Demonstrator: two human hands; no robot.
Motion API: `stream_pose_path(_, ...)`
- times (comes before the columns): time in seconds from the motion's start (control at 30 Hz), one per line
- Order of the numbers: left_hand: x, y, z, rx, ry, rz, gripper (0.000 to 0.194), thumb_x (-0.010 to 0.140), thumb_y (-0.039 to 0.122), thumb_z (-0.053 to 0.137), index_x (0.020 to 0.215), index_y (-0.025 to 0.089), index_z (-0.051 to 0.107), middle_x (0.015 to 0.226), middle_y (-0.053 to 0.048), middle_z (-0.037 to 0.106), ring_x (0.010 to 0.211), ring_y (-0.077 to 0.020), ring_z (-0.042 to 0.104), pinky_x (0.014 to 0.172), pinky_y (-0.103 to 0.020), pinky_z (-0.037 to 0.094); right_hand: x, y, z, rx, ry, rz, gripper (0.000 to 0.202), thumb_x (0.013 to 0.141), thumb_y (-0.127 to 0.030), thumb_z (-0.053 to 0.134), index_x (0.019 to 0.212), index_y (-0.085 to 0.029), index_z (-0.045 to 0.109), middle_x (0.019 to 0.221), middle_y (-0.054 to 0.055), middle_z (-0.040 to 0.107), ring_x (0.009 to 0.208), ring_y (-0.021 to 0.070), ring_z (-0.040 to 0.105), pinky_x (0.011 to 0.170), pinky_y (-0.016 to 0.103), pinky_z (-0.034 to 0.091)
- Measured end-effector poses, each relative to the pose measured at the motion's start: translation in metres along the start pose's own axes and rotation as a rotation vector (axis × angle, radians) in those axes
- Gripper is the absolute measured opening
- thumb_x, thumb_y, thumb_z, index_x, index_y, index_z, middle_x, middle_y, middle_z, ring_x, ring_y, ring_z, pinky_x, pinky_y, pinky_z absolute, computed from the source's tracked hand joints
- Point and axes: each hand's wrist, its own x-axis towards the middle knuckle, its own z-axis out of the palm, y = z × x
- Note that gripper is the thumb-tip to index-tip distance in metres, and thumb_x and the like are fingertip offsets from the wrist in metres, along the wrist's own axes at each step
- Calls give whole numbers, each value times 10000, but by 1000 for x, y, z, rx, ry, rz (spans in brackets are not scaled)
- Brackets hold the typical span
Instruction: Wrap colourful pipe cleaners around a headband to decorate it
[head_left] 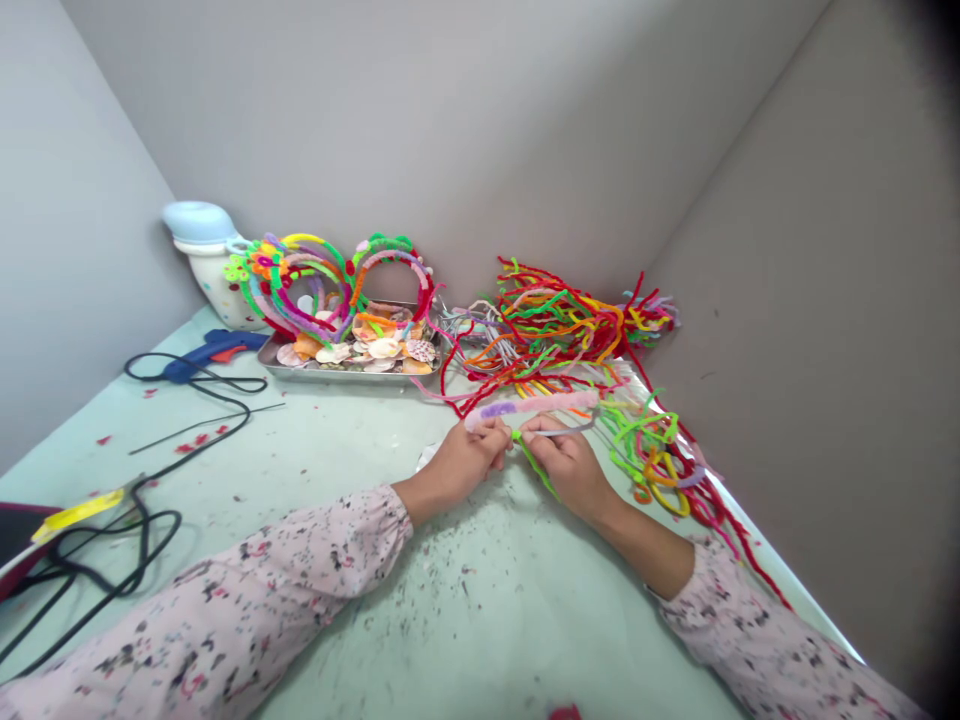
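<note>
Above the middle of the table, my left hand (471, 455) is closed on one side of a headband (534, 404). Fuzzy pink, purple and orange pipe cleaner covers its upper arm, while a bare grey arm runs below. My right hand (568, 458) pinches a bright green pipe cleaner (541, 474) where it meets the lower arm, close to the left fingertips. The green tail hangs down between the hands. My fingers hide the exact place where the green wraps the band.
Behind, a metal tray (352, 377) holds seashells (384, 348) and finished fuzzy headbands (300, 285). Loose pipe cleaners (562, 320) pile up at back right. A blue glue gun (210, 352), its black cord (225, 425) and a white cup with blue lid (201, 225) stand left.
</note>
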Motion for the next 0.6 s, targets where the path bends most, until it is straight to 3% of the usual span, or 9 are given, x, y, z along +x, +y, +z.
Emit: stream_pose_path(0.6,0,-1,1,45,9,29,254,819,311,438,608,171,463,495,44,437,433,-70,365,442,-217,263,1,-1,2,169,-33,173,197,822,-319,471,704,-186,556,531,-46,388,521,126,358,501,254,276)
